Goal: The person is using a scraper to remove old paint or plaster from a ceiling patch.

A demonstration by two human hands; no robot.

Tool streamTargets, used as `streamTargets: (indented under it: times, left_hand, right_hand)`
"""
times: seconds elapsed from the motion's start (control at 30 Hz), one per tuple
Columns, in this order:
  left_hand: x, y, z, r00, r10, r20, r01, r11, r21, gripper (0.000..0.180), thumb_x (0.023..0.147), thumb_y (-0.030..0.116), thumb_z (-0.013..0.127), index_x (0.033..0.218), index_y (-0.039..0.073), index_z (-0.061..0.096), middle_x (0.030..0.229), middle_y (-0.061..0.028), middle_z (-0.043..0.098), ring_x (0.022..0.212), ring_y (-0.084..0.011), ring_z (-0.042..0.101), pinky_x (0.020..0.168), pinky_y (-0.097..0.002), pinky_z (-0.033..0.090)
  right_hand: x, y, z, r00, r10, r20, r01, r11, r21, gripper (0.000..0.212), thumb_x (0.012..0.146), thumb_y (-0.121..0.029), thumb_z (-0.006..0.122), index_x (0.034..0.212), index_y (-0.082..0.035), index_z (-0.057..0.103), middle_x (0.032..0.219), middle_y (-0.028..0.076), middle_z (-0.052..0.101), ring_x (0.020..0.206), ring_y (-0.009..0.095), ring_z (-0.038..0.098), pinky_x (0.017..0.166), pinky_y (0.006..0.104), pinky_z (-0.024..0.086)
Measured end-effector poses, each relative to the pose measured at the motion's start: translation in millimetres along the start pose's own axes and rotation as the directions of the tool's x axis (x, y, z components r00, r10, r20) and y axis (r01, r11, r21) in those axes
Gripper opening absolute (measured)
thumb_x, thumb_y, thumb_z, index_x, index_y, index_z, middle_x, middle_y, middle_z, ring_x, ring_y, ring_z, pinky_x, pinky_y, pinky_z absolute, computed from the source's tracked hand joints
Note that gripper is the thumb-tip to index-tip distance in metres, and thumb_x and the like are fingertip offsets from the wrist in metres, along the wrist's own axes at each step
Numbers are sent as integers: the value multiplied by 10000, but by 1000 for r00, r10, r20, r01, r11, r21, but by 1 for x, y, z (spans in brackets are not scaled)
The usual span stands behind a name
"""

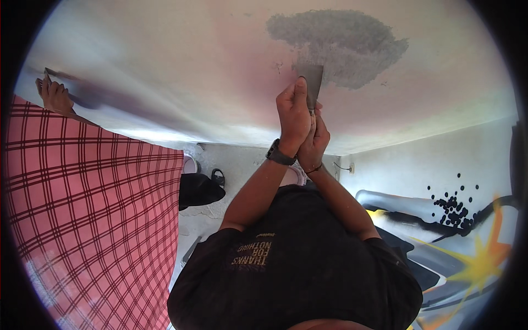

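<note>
Far left of the hands, a co-worker's hand (55, 99) closed round a dark tool (48, 71) held up at the wall (220, 71); below that hand, a pink checked shirt (93, 203). Down and left of the person's own hands, near a dark sandal (218, 177), a pale bucket (192, 163), partly hidden by the shirt; contents impossible to tell. Next, the left hand (294, 115), watch (281, 153) at the wrist, clamped on the scraper (312, 82), thumb laid along the blade, seemingly for pressure close to the edge. Below the wrists, a pinkish bucket (301, 173), largely covered; contents unclear, perhaps kept there for easy reach. Touching the left hand, the right hand (316, 140), wrapped round the mostly hidden handle, probably for steadiness. Scraper above both hands, blade upward, edge at the lower left of a rough grey patch (352, 47). Lower right of the hands, a small socket (352, 168) with a wire.
</note>
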State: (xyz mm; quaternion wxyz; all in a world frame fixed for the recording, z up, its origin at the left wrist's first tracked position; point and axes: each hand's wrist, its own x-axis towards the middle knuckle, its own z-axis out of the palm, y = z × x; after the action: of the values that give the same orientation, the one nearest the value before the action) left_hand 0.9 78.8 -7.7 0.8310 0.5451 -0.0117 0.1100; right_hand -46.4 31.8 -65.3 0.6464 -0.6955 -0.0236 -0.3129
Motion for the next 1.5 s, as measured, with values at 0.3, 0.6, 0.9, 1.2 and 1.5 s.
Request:
streamTargets:
  times: [0.3, 0.6, 0.9, 1.2, 1.5]
  left_hand:
    - [6, -7, 10, 1000, -21, -9, 21, 1000, -19, 520, 1045, 385, 488, 628, 82, 422, 529, 23, 412, 458, -99, 502, 425, -271, 422]
    - [2, -12, 22, 1000, -27, 0, 27, 997, -66, 529, 1040, 405, 490, 623, 91, 407, 522, 29, 401, 445, -98, 475, 425, -271, 418]
    - [4, -9, 30, 999, -49, -6, 49, 998, -46, 525, 1045, 395, 482, 628, 84, 412, 520, 31, 400, 447, -98, 462, 421, -273, 407]
    - [-3, -14, 34, 998, -64, -19, 64, 997, -46, 510, 1047, 370, 487, 634, 81, 415, 550, 38, 401, 461, -74, 408, 418, -268, 407]
    - [-7, -15, 34, 1000, -27, -2, 27, 999, -19, 541, 1044, 400, 483, 612, 78, 434, 509, 31, 394, 429, -91, 441, 405, -271, 407]
  right_hand:
    - [0, 2, -11, 995, 82, 51, -79, 995, -58, 384, 1053, -187, 397, 1244, 106, 553, 1056, 193, 689, 956, 186, 642, 849, 320, 497]
    - [1, 10, -20, 994, 97, 45, -94, 994, -60, 399, 1057, -208, 398, 1254, 105, 548, 1031, 187, 686, 949, 168, 633, 821, 311, 498]
    - [4, 5, -25, 997, 61, 37, -60, 997, -43, 437, 1057, -204, 401, 1323, 130, 491, 1086, 210, 681, 990, 178, 628, 859, 315, 492]
    - [2, 4, -34, 992, 110, 55, -108, 993, -38, 420, 1054, -184, 399, 1322, 124, 494, 1117, 225, 674, 1046, 185, 625, 896, 322, 487]
    - [6, 6, -29, 998, -8, -66, 6, 1000, -28, 327, 1015, -161, 459, 1177, 96, 580, 775, 209, 657, 713, 213, 671, 620, 343, 496]
